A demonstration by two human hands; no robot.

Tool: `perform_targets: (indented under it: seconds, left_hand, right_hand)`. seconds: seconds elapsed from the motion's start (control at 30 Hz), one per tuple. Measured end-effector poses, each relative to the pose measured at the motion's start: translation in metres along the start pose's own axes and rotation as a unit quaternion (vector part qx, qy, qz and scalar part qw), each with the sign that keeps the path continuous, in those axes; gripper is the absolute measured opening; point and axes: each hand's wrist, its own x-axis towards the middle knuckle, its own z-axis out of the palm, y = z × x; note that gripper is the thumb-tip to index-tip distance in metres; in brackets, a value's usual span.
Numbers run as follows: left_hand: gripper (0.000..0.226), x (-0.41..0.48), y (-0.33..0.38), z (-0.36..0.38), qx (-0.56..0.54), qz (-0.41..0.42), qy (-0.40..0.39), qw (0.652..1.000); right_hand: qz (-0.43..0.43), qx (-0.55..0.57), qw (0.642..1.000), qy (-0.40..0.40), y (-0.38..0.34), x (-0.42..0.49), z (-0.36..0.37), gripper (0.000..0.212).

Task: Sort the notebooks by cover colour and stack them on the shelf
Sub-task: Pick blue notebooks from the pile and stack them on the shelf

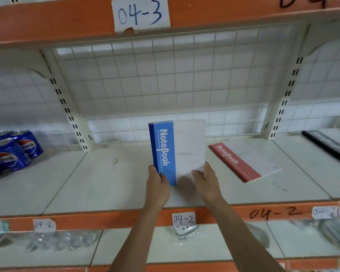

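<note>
Head view: a blue notebook (163, 152) is held out over the middle shelf (106, 183), straight ahead of the person and between both hands. Its long axis runs away from the person toward the wire grid at the back, with the far end tipped up. Whether the near end touches the shelf cannot be told.

The left hand (157, 185) is curled round the blue spine edge at the near corner. The right hand (208, 181) pinches the white near corner on the other side. Both hands are equally near the notebook, so it is carried by both.

A red notebook (238, 161) lies flat on the same shelf, just to the right of the blue one and apart from it. Its long axis is slanted from back-left to front-right, and the right hand is nearer to it.

Judged step: the blue notebook is to be laid flat as its own pile, left of the red one.
</note>
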Motion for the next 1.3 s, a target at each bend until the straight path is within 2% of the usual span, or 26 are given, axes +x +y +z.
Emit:
perform_targets:
  seconds: [0.2,0.27,0.4,0.63,0.97,1.1,1.3]
  left_hand:
    - [0.012,-0.013,0.027,0.028,-0.039,0.044,-0.034,0.998]
    - [0.020,-0.020,0.042,0.046,-0.054,0.054,-0.045,0.996]
    - [0.035,-0.042,0.076,0.090,-0.065,0.073,-0.053,0.994]
    - [0.034,-0.107,0.119,0.195,-0.078,0.070,-0.094,0.990]
    - [0.038,-0.206,0.190,0.353,-0.057,0.125,-0.126,0.983]
    - [0.048,-0.222,0.210,0.394,-0.038,0.127,-0.128,0.983]
    - [0.048,-0.226,0.240,0.450,-0.008,0.157,-0.108,0.982]
  right_hand:
    - [-0.056,0.009,0.995,0.085,-0.002,-0.009,-0.042,0.024]
    - [-0.064,0.020,0.991,0.115,0.001,-0.012,-0.064,0.029]
    - [-0.055,0.007,0.983,0.174,0.010,-0.020,-0.118,0.029]
    - [-0.022,-0.058,0.964,0.259,0.044,-0.037,-0.240,0.032]
    - [0.003,-0.086,0.948,0.308,0.092,-0.070,-0.423,0.033]
    - [0.000,-0.099,0.933,0.347,0.103,-0.071,-0.475,0.027]
    - [0.007,-0.128,0.910,0.395,0.120,-0.043,-0.532,0.020]
